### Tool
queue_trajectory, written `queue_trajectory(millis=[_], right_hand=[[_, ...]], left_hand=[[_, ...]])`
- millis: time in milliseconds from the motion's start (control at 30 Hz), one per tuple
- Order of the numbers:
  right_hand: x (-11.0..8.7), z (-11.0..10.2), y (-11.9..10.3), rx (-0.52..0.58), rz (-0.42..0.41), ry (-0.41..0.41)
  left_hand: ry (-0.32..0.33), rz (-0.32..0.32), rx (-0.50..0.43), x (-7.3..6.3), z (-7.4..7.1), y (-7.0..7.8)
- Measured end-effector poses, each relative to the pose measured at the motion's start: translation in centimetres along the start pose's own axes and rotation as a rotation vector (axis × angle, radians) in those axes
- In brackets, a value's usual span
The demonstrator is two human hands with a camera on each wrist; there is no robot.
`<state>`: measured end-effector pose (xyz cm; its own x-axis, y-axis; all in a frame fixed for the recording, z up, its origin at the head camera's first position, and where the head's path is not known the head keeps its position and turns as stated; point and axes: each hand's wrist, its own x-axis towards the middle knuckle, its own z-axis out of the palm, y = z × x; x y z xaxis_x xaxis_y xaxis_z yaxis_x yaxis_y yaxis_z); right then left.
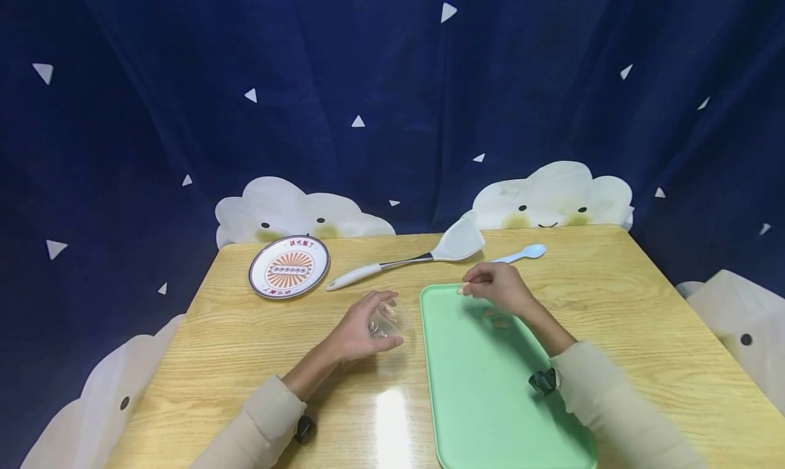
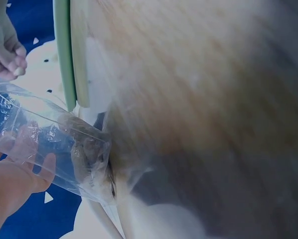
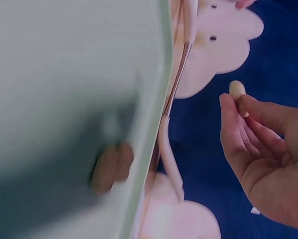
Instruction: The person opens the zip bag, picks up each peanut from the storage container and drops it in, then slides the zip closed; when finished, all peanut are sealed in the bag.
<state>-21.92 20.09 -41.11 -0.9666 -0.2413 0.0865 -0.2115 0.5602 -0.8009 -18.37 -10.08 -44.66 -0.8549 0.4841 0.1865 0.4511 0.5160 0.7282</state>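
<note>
My left hand holds a clear plastic bag beside the tray's left edge, its fingers and thumb curved around it. Tan, lumpy pieces show through the bag's film in the left wrist view. Over the far end of the green tray, my right hand pinches a small pale peanut between thumb and fingertips. Below that hand, brown peanuts lie on the tray; the right wrist view shows them blurred, close to the rim.
A white plate with a red pattern sits at the back left. A white-headed spatula lies behind the tray, and a pale blue spoon lies to its right. Behind the wooden table hangs a dark blue curtain.
</note>
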Motion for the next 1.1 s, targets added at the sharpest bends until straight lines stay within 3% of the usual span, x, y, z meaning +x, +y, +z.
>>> queue_trajectory(millis=[167,400,767,1000,1100], right_hand=[[-0.2,1.7,-1.6,0.082,-0.021,-0.043],[0.1,4.1,-3.2,0.117,-0.119,-0.090],[0.3,7.4,-5.4,0.042,-0.191,-0.093],[0.1,7.6,-5.7,0.082,-0.198,-0.175],[0.0,6.9,-5.4,0.087,-0.197,-0.170]], left_hand=[[-0.006,-0.004,0.019,0.0,-0.1,0.1],[-0.007,-0.003,0.012,0.1,-0.1,0.1],[-0.008,0.004,0.010,0.1,-0.2,0.0],[-0.006,-0.006,0.002,0.0,-0.3,0.0],[-0.006,-0.004,-0.004,0.0,-0.3,0.0]])
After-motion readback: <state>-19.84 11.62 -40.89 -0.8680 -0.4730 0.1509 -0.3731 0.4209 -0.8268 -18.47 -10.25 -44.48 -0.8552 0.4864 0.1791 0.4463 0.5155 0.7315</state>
